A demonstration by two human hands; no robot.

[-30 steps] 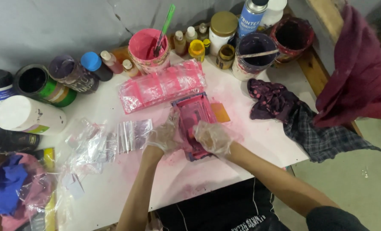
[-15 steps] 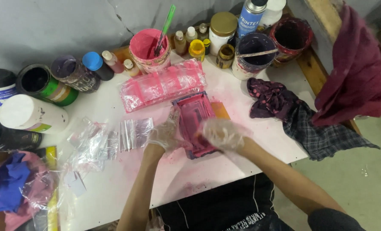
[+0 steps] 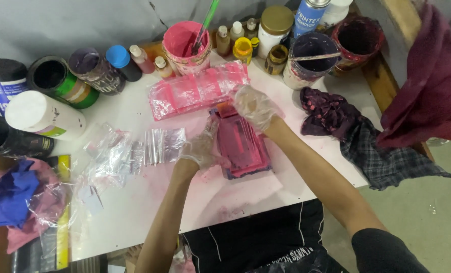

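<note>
Flat rectangular pink-stained block (image 3: 241,144) lies on the white table (image 3: 134,212), taken here as landmark. Left gloved hand (image 3: 201,147) presses flat against its left edge, fingers spread, closed on nothing; right gloved hand (image 3: 255,105) rests over its far end by an orange corner, fingers curled, but whether it pinches anything I cannot tell. Risks, judged: wet pink pigment could smear further over the table; slick gloves may slip and shove the block. Beyond the block lies a pink-smeared clear plastic sheet (image 3: 197,91); behind that, a pink tub with a green-handled brush (image 3: 186,46). Far left of the block, a white cylindrical bottle on its side (image 3: 43,115) with a small green-and-purple label; right of it, a dark stained rag (image 3: 331,112).
</note>
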